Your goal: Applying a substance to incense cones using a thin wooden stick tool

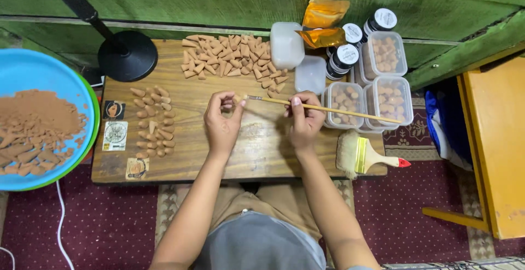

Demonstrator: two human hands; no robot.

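Hands worked over a low brown wooden table [257, 150]. The left hand [221, 119] had its fingers closed around a small tan clay cone [237, 99], pinched at the fingertips above the middle of the table. The right hand [305, 119] was shut around a thin wooden paintbrush [322, 107], held like a pencil. The brush tip touched the small cone, and its long handle stuck out to the right over the boxes.

A big pile of tan clay cones [232, 56] lay at the back of the table. A smaller bunch of rounder brown cones [153, 122] lay on the left side. Clear plastic boxes filled with cones [391, 98] stood at the right edge, with dark jars with white lids [350, 48] behind them. A wide flat brush with a yellow band and red tip [363, 155] lay near the right corner. A black round lamp base [127, 56] stood at the back left. A blue round tray with brown powder and cones [38, 122] sat off to the left, beside the table
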